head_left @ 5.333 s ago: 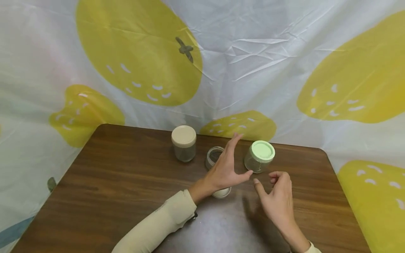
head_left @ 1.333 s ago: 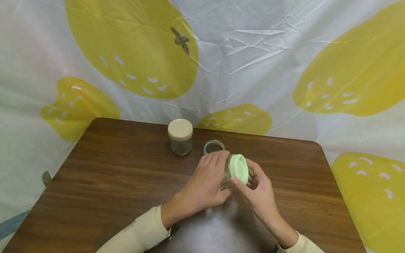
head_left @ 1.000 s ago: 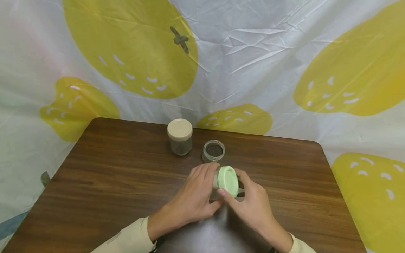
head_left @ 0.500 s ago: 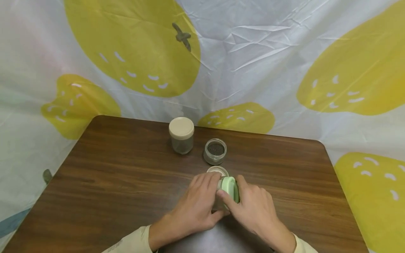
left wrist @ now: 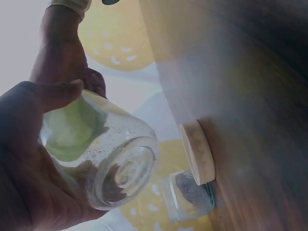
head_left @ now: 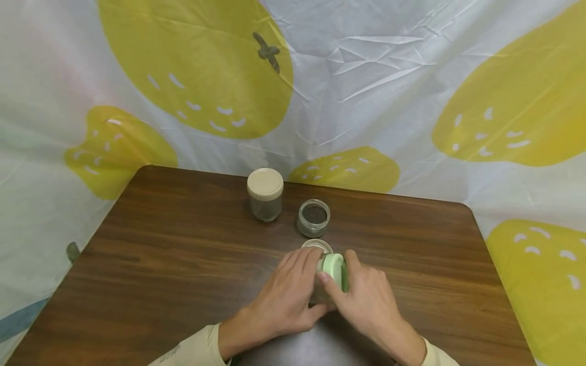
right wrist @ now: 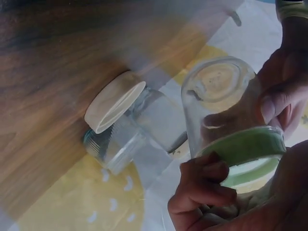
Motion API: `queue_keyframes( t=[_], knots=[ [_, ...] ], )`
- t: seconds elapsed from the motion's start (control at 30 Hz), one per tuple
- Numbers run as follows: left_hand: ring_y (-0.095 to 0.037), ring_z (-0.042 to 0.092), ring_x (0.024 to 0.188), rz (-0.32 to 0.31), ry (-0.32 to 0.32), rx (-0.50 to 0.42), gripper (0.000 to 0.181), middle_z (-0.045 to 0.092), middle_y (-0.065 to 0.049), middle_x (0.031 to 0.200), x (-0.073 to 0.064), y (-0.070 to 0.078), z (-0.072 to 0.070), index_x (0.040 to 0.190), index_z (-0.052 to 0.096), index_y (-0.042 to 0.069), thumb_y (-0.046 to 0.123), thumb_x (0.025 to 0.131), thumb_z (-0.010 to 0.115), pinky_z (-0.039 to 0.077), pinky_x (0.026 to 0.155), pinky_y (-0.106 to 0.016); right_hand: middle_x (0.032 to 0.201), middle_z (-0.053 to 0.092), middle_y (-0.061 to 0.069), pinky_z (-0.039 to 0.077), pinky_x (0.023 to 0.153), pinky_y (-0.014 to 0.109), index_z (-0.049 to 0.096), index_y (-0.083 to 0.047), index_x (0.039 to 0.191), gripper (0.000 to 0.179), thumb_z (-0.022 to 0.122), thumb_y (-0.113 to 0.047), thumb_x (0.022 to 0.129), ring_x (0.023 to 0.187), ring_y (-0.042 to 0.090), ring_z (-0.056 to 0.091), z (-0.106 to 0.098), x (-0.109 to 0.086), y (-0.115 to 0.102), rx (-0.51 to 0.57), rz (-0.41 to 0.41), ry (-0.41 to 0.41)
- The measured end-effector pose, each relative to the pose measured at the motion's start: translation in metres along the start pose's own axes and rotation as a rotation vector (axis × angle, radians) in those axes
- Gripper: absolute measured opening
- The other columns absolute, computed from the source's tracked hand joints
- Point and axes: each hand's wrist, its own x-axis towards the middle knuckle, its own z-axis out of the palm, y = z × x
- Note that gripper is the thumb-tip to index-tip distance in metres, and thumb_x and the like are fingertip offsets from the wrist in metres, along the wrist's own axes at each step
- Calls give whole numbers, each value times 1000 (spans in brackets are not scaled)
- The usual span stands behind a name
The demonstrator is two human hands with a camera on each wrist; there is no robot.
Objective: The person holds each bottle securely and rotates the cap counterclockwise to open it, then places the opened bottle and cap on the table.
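My left hand (head_left: 284, 295) grips a clear glass jar (left wrist: 127, 159) round its body. The jar is tipped on its side above the table, its base to the left and its light green lid (head_left: 333, 268) facing right. My right hand (head_left: 368, 300) grips the rim of that lid, thumb in front and the other fingers behind and below. The lid sits on the jar's mouth. Just beyond the hands lies a loose beige lid (head_left: 317, 245), partly hidden by the left fingers. Behind it stands a small uncovered glass jar (head_left: 313, 219) with dark contents.
A taller jar (head_left: 265, 194) with a beige lid stands at the back, left of the small jar. The brown wooden table (head_left: 174, 254) ends at a white curtain (head_left: 366, 101) printed with yellow fruit.
Earlier, the green-lidded jar stood upright at the back right with both hands empty. It was picked up, tipped and brought nearer. Over the last half second the hands hardly moved.
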Motion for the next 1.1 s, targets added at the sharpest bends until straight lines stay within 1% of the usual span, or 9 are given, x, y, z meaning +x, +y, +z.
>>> queue_keyframes(
  t=[0.17, 0.33, 0.43, 0.57, 0.8, 0.9, 0.97, 1.1],
  knots=[
    [-19, 61, 123, 18, 14, 14, 92, 62, -4, 126, 1, -1, -2, 140, 51, 5, 54, 71, 89, 50, 111, -37, 59, 46, -11, 31, 46, 24, 57, -13, 97, 39, 71, -48, 93, 49, 5, 39, 1, 0, 3, 10, -65, 31],
    [-21, 60, 128, 43, 30, 20, 92, 61, -5, 130, 2, -1, -3, 141, 51, 3, 51, 72, 89, 49, 115, -38, 61, 49, -10, 32, 46, 23, 58, -11, 100, 39, 70, -47, 93, 50, 4, 40, 2, 1, 6, 6, -132, 69],
    [-24, 60, 130, 64, 48, 34, 94, 62, -8, 131, 3, -1, -4, 140, 52, 2, 51, 70, 91, 48, 117, -39, 62, 50, -10, 33, 47, 23, 58, -11, 100, 39, 69, -47, 94, 51, 4, 41, 3, 0, 9, 8, -155, 84],
    [-25, 61, 128, 83, 64, 54, 94, 62, -10, 128, 5, 0, -5, 137, 53, 0, 52, 68, 91, 49, 116, -39, 64, 52, -9, 34, 47, 22, 58, -10, 102, 40, 69, -48, 94, 52, 3, 42, 3, -1, 12, 21, -181, 102],
    [-25, 62, 125, 97, 63, 76, 91, 63, -9, 125, 8, 3, -6, 135, 55, -1, 55, 71, 88, 50, 114, -37, 66, 57, -7, 37, 47, 22, 62, -7, 109, 45, 72, -46, 89, 54, 3, 45, 3, 0, 18, 47, -227, 158],
    [-25, 62, 126, 100, 62, 78, 91, 64, -10, 125, 9, 4, -7, 136, 54, -1, 56, 73, 87, 49, 115, -37, 66, 58, -6, 38, 47, 21, 63, -6, 111, 50, 69, -52, 91, 55, 2, 47, 3, 2, 21, 70, -260, 190],
    [-25, 62, 127, 104, 66, 76, 91, 63, -10, 126, 9, 5, -7, 136, 54, -1, 55, 73, 86, 49, 116, -37, 66, 59, -6, 39, 47, 21, 64, -6, 110, 54, 64, -58, 94, 55, 1, 47, 4, 3, 22, 87, -285, 215],
    [-25, 63, 123, 128, 103, 77, 88, 63, -10, 123, 12, 4, -7, 132, 55, -2, 53, 71, 87, 50, 113, -38, 67, 60, -5, 40, 46, 21, 65, -6, 109, 65, 54, -69, 98, 55, 2, 49, 4, 7, 25, 110, -327, 258]
  ],
)
